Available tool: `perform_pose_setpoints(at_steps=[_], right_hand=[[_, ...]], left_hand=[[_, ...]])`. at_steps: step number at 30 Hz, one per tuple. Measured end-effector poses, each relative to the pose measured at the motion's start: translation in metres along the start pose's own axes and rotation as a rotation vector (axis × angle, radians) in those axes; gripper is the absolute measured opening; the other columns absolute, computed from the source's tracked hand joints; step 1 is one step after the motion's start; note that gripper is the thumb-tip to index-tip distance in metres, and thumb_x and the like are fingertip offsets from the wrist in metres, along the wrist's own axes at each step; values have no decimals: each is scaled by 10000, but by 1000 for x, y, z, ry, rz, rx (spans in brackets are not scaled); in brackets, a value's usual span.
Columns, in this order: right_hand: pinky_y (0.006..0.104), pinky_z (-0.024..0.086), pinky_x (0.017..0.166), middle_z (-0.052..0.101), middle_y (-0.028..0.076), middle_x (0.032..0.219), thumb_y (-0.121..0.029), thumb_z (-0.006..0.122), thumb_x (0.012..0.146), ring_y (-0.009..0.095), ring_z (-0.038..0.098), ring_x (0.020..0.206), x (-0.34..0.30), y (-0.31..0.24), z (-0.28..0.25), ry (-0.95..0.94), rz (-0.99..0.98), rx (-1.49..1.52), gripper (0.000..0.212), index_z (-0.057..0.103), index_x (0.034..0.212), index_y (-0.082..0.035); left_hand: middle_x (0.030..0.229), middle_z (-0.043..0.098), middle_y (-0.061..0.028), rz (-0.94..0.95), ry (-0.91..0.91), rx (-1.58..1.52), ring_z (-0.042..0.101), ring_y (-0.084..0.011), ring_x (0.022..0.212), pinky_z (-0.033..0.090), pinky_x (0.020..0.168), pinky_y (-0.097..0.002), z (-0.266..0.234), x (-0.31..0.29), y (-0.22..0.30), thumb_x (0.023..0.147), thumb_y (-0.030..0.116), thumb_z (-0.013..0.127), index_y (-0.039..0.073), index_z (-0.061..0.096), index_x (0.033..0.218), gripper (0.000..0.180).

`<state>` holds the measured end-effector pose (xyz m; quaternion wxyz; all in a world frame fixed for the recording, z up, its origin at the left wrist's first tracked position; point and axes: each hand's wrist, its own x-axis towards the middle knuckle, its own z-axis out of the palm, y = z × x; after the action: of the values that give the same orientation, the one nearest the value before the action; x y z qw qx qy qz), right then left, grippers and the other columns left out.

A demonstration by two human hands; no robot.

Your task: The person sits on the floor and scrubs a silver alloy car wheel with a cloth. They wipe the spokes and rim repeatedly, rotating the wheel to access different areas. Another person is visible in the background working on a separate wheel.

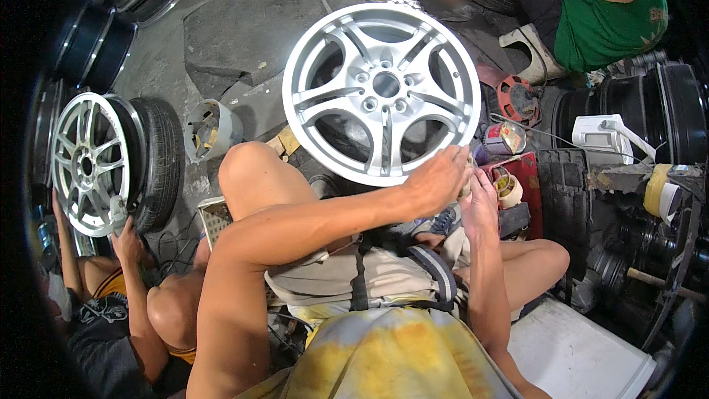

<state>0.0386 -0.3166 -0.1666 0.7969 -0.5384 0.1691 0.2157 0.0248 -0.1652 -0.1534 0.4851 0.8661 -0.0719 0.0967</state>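
Note:
A silver five-spoke wheel rim [325, 94] without a tire lies tilted in front of me, above my knees. My left hand [442, 181] reaches across to its lower right edge with fingers closed. Beside it, my right hand [481, 205] is also closed, fingertips up. Between them shows a small pale, greyish piece [466, 179]; its kind cannot be made out, and the fingers hide most of it. Just right of my hands stand an open can [505, 138] and a roll of tape [509, 190].
At left a co-worker's hand [127, 242] is at another silver rim [87, 168], next to a tire [159, 162]. A white bucket [225, 129] stands between. A person in green [613, 18] sits at upper right. Dark rims [635, 114] and a white box [580, 343] are at right.

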Motion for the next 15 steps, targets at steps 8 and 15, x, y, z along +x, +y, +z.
perform_pose_setpoints(at_steps=[8, 15], right_hand=[[295, 455, 1033, 651, 11, 1189, -142, 530, 1019, 95, 617, 1100, -10, -8, 17, -260, 59, 451, 252, 557, 1257, -62], [337, 503, 903, 669, 77, 1069, -167, 567, 1001, 156, 640, 1000, -12, -19, 17, -227, -122, 13, 182, 586, 1144, -56]], left_hand=[[916, 598, -294, -137, -236, 67, 614, -458, 870, 505, 721, -495, -22, 19, 10, 1018, 296, 486, -18, 511, 1035, 315], [847, 672, -216, -123, -200, -107, 660, -384, 731, 523, 707, -465, -41, 28, -36, 1028, 276, 467, -21, 609, 932, 343]])
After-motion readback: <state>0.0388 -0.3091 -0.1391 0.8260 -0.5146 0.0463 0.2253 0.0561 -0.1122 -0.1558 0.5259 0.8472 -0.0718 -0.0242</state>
